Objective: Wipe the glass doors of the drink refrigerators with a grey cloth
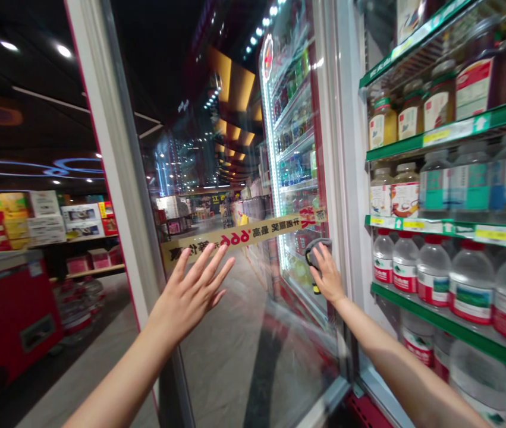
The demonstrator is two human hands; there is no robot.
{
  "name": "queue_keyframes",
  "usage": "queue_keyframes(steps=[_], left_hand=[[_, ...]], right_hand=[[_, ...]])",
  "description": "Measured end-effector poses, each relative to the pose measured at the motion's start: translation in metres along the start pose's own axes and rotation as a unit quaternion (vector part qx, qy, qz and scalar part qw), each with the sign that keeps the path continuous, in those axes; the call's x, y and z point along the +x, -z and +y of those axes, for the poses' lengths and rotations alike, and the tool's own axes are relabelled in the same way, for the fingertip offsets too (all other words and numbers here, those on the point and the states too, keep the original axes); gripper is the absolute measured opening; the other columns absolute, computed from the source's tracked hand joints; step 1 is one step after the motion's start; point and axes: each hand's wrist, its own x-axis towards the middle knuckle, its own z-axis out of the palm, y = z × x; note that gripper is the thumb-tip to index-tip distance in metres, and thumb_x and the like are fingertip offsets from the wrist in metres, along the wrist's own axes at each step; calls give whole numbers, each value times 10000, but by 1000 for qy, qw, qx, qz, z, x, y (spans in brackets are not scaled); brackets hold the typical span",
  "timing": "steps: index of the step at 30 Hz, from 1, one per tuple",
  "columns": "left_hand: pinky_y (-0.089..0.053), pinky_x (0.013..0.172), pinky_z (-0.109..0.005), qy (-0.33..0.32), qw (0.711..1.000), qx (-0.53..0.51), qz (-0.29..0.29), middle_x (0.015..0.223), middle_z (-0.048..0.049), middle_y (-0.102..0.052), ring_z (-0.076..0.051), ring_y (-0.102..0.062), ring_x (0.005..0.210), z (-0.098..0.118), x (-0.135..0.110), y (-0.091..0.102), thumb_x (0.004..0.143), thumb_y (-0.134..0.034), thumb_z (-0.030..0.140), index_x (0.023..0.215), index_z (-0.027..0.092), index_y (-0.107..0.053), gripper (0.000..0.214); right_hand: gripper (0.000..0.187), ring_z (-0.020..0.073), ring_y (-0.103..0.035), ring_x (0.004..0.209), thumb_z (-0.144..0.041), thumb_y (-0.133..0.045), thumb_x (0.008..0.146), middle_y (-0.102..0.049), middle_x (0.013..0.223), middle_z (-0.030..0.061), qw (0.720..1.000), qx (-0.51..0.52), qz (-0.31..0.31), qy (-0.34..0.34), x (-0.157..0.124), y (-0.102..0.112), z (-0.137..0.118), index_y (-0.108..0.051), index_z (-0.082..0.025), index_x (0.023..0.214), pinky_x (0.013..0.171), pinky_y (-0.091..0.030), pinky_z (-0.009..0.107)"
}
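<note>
My left hand [197, 288] is raised in front of the glass door [235, 333], palm toward the pane, fingers spread, holding nothing. Its fingertips overlap the gold printed strip [261, 233] on the glass. My right hand [327, 276] holds a dark grey cloth [314, 252] with a yellow-and-black edge against the right side of the pane, near the white door frame. The fingers lie over the cloth and hide part of it. The door stands open, swung out from the lit drinks shelves. Whether the left palm touches the glass I cannot tell.
At the right, fridge shelves [453, 336] with green edges hold several rows of bottles; red-capped water bottles [433, 270] stand close to my right forearm. The door's pale frame [114, 137] rises on the left. Beyond it are a red cabinet [7, 327] and stacked boxes [45, 217].
</note>
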Motion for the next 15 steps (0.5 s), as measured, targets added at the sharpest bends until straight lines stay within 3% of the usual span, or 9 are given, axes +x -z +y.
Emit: queue_keyframes(steps=[4,7,11,13,15], left_hand=[[-47,1298,-559,-2,1000,-2,-4,1655,-114,-324,-295,-211,1565,0,-1,0,986,-571,434,1609,219,-287,718],[-38,1294,-575,-1,1000,-1,-12,1660,-113,-309,-302,-204,1566,-1,-1,-2,994,-552,450,1609,221,-287,707],[-32,1292,-582,0,1000,0,-15,1667,-110,-293,-310,-206,1565,-1,-3,-6,1002,-532,462,1602,217,-310,684],[-30,1292,-581,1,1000,0,-17,1669,-110,-289,-312,-207,1564,-1,-3,-7,1006,-526,457,1599,213,-320,673],[-28,1292,-580,0,1000,0,-20,1671,-111,-283,-311,-203,1565,0,-4,-7,1007,-525,453,1598,212,-321,670]], right_hand=[[633,281,-258,1551,-350,-376,1026,-280,1674,126,992,-12,66,-111,24,1,3,-196,-282,1629,1213,-332,586],[636,271,-220,1564,-325,-375,1023,-266,1682,110,995,-8,67,-75,39,-6,-22,-187,-300,1630,1222,-313,584],[622,263,-260,1551,-265,-438,996,-309,1665,86,999,12,-6,44,7,-10,-44,-289,-326,1597,1224,-335,556],[601,269,-292,1538,-261,-442,991,-333,1651,90,999,17,-8,35,-4,-7,-38,-332,-319,1579,1215,-350,560],[587,282,-303,1529,-285,-424,1000,-333,1642,113,999,18,33,-30,5,-5,-27,-329,-297,1578,1205,-355,576]])
